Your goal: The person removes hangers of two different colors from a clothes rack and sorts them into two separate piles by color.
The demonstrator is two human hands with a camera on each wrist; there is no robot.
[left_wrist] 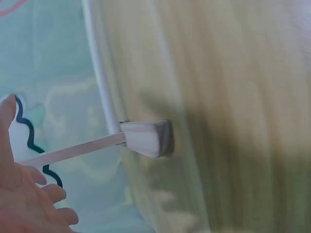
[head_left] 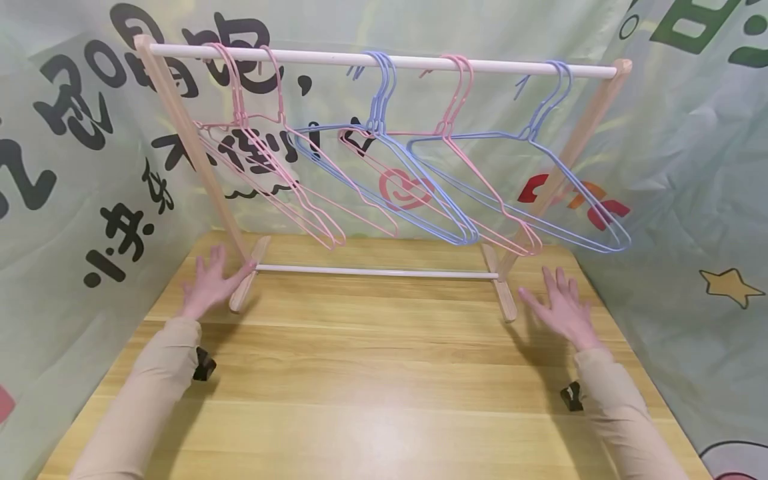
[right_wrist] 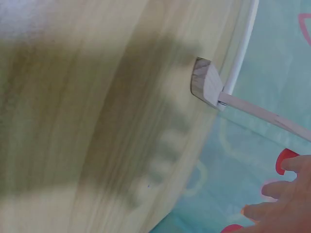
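Observation:
A small garment rack with wooden side posts stands at the back of the table, its white top rail (head_left: pixel 420 63) carrying several hangers. From left to right hang pink hangers (head_left: pixel 282 160), blue hangers (head_left: pixel 414 173), more pink hangers (head_left: pixel 474 170) and blue hangers (head_left: pixel 576 180). My left hand (head_left: pixel 211 283) is beside the left wooden foot (head_left: pixel 243 287), fingers spread, holding nothing. On the other side my right hand (head_left: pixel 564 310), fingers also spread, is held just right of the right foot (head_left: pixel 507 300). Both wrist views show spread fingers near the wooden posts.
The wooden table (head_left: pixel 360 373) reaches toward me. A white lower bar (head_left: pixel 378 271) joins the two feet near its back edge. Printed cloth (head_left: pixel 678 200) hangs behind and on both sides. A small black device (head_left: pixel 204 365) sits at each wrist.

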